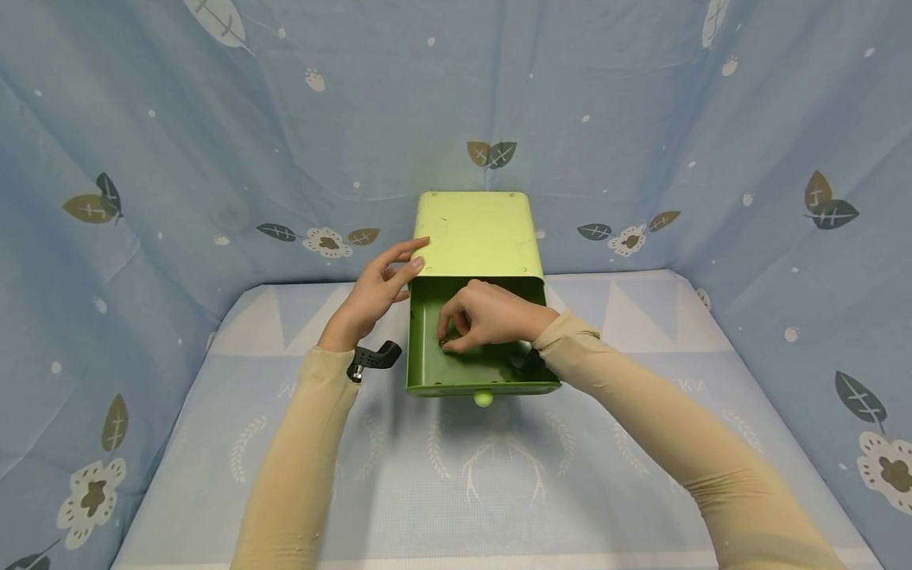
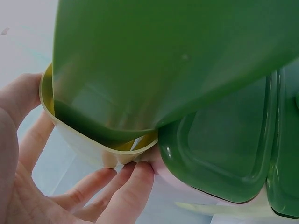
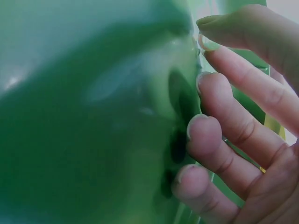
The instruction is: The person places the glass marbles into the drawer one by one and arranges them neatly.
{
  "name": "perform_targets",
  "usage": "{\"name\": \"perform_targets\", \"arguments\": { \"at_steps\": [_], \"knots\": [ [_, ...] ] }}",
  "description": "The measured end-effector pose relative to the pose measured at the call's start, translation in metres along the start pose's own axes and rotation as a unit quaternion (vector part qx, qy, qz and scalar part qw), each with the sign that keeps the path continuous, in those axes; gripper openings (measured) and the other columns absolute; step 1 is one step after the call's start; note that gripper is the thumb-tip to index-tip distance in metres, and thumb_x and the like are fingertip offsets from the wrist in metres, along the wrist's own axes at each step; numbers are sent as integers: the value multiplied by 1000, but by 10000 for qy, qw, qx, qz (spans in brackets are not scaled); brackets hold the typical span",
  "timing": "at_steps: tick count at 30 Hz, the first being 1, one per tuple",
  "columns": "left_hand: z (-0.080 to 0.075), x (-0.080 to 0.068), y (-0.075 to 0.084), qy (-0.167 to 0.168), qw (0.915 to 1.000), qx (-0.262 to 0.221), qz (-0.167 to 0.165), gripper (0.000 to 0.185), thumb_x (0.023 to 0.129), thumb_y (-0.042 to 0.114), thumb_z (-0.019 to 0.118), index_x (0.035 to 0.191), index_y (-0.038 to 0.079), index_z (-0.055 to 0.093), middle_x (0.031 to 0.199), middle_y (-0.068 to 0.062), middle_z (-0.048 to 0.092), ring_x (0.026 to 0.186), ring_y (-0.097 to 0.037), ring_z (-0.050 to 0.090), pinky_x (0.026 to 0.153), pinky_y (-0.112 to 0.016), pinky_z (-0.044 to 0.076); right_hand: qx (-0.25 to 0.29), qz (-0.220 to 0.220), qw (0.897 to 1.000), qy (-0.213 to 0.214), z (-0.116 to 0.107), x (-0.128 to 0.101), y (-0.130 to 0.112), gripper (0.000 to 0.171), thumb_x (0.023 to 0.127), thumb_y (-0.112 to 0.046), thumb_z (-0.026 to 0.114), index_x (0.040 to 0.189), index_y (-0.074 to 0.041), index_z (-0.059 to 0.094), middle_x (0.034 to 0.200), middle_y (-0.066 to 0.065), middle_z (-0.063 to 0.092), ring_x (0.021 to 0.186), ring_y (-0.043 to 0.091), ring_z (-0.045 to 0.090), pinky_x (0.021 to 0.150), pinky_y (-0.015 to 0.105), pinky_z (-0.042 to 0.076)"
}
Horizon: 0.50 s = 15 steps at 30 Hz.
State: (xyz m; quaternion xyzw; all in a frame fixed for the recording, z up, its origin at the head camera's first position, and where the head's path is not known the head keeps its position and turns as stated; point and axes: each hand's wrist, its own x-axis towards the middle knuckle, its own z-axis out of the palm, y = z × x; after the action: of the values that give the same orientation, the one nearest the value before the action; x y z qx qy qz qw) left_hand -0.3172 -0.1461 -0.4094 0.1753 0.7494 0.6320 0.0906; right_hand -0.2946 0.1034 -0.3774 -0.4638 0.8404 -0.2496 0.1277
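A small cabinet (image 1: 477, 233) with a pale yellow-green top stands on the cloth, its green drawer (image 1: 427, 368) pulled out toward me. Inside that drawer my right hand (image 1: 488, 313) reaches low. Thumb and index finger pinch a tiny brownish-gold thing (image 1: 443, 343), too small to name and mostly covered by the fingertips. The other fingers (image 3: 205, 135) curl near the drawer floor in the right wrist view. My left hand (image 1: 374, 293) touches the cabinet's left front corner, fingers fairly straight along its top and side. In the left wrist view the drawer's underside (image 2: 163, 70) shows.
Below the pulled-out drawer, other green drawer fronts (image 2: 219, 154) are closed. A round light-green knob (image 1: 483, 398) sticks out in front. Patterned blue cloth (image 1: 456, 507) covers the table, and a blue curtain (image 1: 370, 103) hangs behind and at both sides.
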Motion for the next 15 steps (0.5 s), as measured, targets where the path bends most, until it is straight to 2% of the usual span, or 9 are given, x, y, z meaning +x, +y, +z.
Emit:
{"name": "perform_targets", "arguments": {
  "at_steps": [15],
  "knots": [
    [-1, 0, 0, 3, 10000, 10, -34, 51, 114, 45, 60, 164, 35, 54, 163, -14, 38, 142, -34, 51, 119, -66, 43, -39, -20, 10000, 54, -5, -2, 0, 10, 96, -21, 87, 106, -17, 86, 62, -9, 61, 54, 10, 55, 61, 29, 50]
  ]
}}
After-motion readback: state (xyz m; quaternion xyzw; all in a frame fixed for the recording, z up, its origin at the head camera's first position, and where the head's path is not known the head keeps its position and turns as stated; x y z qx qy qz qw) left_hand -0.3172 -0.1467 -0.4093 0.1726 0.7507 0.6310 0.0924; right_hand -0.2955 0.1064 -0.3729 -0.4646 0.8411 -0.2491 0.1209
